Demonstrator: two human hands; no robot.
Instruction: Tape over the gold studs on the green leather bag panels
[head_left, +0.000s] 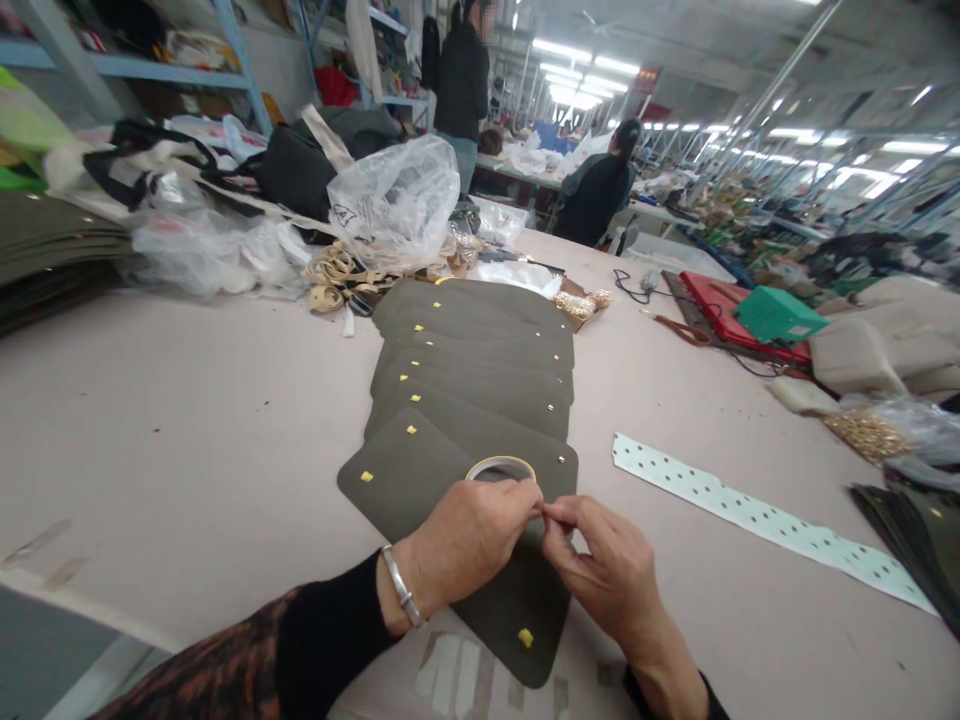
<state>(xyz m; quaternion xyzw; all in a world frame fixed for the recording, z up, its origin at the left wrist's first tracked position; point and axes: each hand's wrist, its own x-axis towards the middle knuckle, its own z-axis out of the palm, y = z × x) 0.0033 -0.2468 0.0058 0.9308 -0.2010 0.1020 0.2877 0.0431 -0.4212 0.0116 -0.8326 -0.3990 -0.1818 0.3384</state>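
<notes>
My left hand is closed around a roll of yellow-edged tape, whose upper rim shows above the knuckles. Fingertips of my right hand are pinched close against the left fingers; whatever small piece they grip is hidden. Beneath both hands lies an olive-green flat panel with rounded corners and a small yellow tape piece near its front corner. Behind it, more olive panels overlap in a row, bearing yellow bits on the left and small metal studs on the right.
A pale perforated strip lies to the right. Clear plastic bags and tan straps crowd the back. A green box sits on a red case. Stacked olive panels stand at far left. Two people are farther back.
</notes>
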